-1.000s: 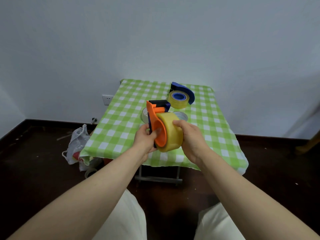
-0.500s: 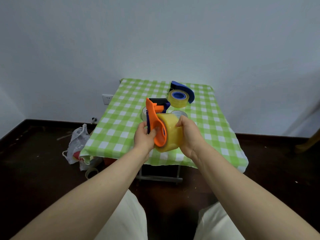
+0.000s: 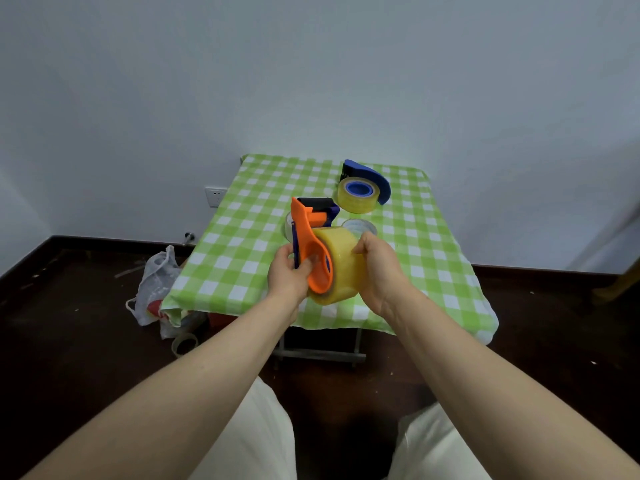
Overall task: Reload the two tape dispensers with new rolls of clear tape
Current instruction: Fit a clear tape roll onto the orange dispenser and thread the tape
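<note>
Orange plastic marks the hand-held tape dispenser point(image 3: 309, 247), held upright above the near edge of the green-and-white checked counter point(image 3: 242, 244). In the head view, the left hand point(image 3: 289, 277) has its grip closed on the dispenser's orange side plate, thumb pressed into the round end. The right hand point(image 3: 379, 268) wraps its grip around the big roll of yellowish clear tape point(image 3: 341, 268) from the far side, pressing it against that plate. The roll looks seated on the dispenser's hub, though the hub itself is hidden, so I cannot say it is fully home.

Toward the far right corner of the counter lies the blue plastic tape dispenser point(image 3: 372, 178), with a smaller yellowish tape roll on a blue core point(image 3: 356, 197) sitting against it, seemingly already loaded. Two pale, nearly used-up tape rings point(image 3: 358, 226) rest mid-counter, just behind the hands.

By my judgement the blue dispenser is done and the orange one is nearly so: what is left is to seat the roll and thread the tape end through the black-and-blue cutter head point(image 3: 320, 206).
</note>
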`<act>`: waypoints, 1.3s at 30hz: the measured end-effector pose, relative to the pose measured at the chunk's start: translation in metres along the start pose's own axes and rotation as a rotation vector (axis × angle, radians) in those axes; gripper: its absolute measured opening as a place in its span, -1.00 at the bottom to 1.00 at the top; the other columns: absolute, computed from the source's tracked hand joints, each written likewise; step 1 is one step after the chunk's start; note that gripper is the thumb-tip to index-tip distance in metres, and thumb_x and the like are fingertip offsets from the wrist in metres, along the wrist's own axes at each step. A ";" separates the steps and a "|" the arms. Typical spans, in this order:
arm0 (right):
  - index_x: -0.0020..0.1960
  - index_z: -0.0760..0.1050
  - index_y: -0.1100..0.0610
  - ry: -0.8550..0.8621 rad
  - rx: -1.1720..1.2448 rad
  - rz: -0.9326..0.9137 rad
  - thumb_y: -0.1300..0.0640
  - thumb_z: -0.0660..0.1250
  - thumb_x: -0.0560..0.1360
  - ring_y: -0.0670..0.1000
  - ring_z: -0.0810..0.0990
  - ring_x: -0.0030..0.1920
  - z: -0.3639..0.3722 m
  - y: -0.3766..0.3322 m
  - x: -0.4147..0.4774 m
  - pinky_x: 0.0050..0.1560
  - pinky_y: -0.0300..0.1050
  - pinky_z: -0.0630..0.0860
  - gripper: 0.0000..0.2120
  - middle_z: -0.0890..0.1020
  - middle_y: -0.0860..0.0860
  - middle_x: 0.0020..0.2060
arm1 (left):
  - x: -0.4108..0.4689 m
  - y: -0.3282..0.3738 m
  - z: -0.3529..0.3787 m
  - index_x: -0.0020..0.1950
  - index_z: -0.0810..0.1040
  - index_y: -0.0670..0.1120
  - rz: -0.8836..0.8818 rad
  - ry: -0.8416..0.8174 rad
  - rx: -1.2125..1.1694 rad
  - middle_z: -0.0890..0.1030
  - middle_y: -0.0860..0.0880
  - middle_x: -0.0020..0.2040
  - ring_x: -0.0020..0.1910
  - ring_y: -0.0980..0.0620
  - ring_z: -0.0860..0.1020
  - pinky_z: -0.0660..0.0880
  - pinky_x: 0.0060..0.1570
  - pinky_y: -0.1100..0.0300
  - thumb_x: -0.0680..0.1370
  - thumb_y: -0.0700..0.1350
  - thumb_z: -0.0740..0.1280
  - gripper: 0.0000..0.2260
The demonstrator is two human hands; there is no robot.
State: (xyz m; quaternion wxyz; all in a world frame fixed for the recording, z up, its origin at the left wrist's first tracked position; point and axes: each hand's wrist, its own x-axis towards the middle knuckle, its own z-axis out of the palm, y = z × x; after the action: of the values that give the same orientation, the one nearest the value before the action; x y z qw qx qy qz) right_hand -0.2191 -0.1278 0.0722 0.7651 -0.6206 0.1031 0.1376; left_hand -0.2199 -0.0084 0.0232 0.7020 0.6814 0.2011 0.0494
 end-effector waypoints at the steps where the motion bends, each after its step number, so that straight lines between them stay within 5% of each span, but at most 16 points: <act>1: -0.27 0.33 0.12 -0.005 0.011 0.000 0.21 0.12 0.38 0.07 0.41 -0.26 0.000 0.001 0.001 -0.10 0.01 0.36 -0.93 0.42 0.04 -0.33 | 0.000 0.000 0.000 0.31 0.39 -0.07 0.001 0.001 0.010 0.61 -0.14 0.15 0.04 -0.11 0.61 0.55 -0.02 0.01 0.57 -0.14 0.29 -0.69; 6: 0.07 0.47 0.23 -0.093 0.099 0.015 0.21 0.18 0.47 0.10 0.54 -0.17 -0.004 -0.005 0.003 -0.06 0.04 0.48 -0.78 0.56 0.13 -0.15 | -0.002 0.003 -0.005 0.24 0.41 -0.11 0.011 -0.023 -0.010 0.62 -0.16 0.10 -0.01 -0.10 0.60 0.54 0.02 -0.03 0.56 -0.16 0.31 -0.74; 13: 0.06 0.54 0.23 -0.168 0.167 0.065 0.11 0.17 0.58 0.10 0.65 -0.14 -0.007 -0.020 0.005 0.04 0.08 0.56 -0.76 0.68 0.13 -0.15 | -0.002 0.011 -0.005 0.21 0.43 -0.14 -0.024 -0.083 -0.146 0.61 -0.15 0.03 -0.08 -0.08 0.59 0.53 -0.13 0.05 0.48 -0.23 0.35 -0.69; 19: 0.00 0.53 0.22 -0.076 0.132 0.121 0.00 0.25 0.56 0.03 0.68 -0.35 -0.004 -0.012 0.004 -0.20 0.00 0.58 -0.73 0.69 0.07 -0.36 | -0.003 0.017 -0.010 0.17 0.42 -0.12 -0.056 -0.115 -0.184 0.57 -0.08 -0.11 -0.20 0.00 0.54 0.46 -0.25 0.16 0.48 -0.27 0.26 -0.73; 23: 0.01 0.52 0.22 -0.003 0.005 0.105 -0.06 0.27 0.54 0.11 0.66 -0.18 0.001 -0.009 0.007 0.01 0.12 0.60 -0.67 0.68 0.12 -0.21 | -0.003 0.014 -0.012 0.22 0.41 -0.08 0.043 -0.117 -0.060 0.59 -0.10 0.00 -0.12 -0.01 0.57 0.49 -0.19 0.21 0.47 -0.28 0.34 -0.65; 27: -0.10 0.52 0.22 -0.044 0.156 0.119 0.09 0.14 0.54 0.07 0.60 -0.33 0.000 -0.008 0.001 -0.18 -0.01 0.55 -0.75 0.64 0.07 -0.42 | -0.003 0.014 -0.011 0.27 0.44 0.19 0.145 -0.050 0.231 0.50 -0.06 0.16 0.16 -0.09 0.51 0.50 0.17 -0.03 0.30 0.19 0.40 -0.46; 31: -0.18 0.46 0.17 0.053 0.186 0.017 0.20 0.11 0.47 0.05 0.51 -0.35 -0.002 -0.005 0.001 -0.25 -0.06 0.46 -0.83 0.54 0.06 -0.37 | -0.007 0.024 -0.010 0.46 0.31 -0.04 0.120 -0.003 0.215 0.54 -0.08 0.04 0.08 -0.09 0.57 0.50 0.17 -0.02 0.51 -0.02 0.35 -0.46; 33: -0.23 0.42 0.13 0.096 0.134 -0.032 0.19 0.13 0.49 0.03 0.46 -0.34 -0.001 -0.002 0.002 -0.26 -0.08 0.41 -0.85 0.48 0.03 -0.36 | -0.012 0.026 -0.009 0.31 0.45 -0.17 0.074 0.072 0.147 0.58 -0.14 0.06 0.08 -0.12 0.57 0.50 0.16 0.00 0.49 -0.04 0.30 -0.58; 36: -0.27 0.45 0.08 0.083 0.028 -0.134 0.20 0.12 0.51 -0.03 0.43 -0.34 0.003 0.003 0.000 -0.27 -0.12 0.39 -0.78 0.48 -0.02 -0.38 | -0.031 0.030 0.001 -0.15 0.51 -0.16 0.000 -0.096 -0.090 0.53 -0.11 -0.24 -0.16 -0.08 0.51 0.49 -0.08 0.07 0.45 -0.06 0.29 -0.84; 39: -0.14 0.60 -0.01 -0.002 -0.035 -0.254 0.27 0.10 0.49 -0.05 0.55 -0.23 0.007 0.011 -0.001 -0.18 -0.14 0.47 -0.67 0.62 -0.09 -0.33 | -0.041 0.029 0.012 -0.24 0.56 -0.10 0.036 -0.172 -0.165 0.55 -0.05 -0.31 -0.25 0.01 0.51 0.46 -0.25 0.18 0.47 -0.21 0.27 -0.88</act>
State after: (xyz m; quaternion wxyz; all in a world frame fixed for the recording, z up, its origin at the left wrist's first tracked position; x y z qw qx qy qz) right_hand -0.2242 -0.1194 0.0641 0.7654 -0.6418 0.0207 0.0420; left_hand -0.2473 -0.0317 0.0608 0.7693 0.6266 0.1230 0.0199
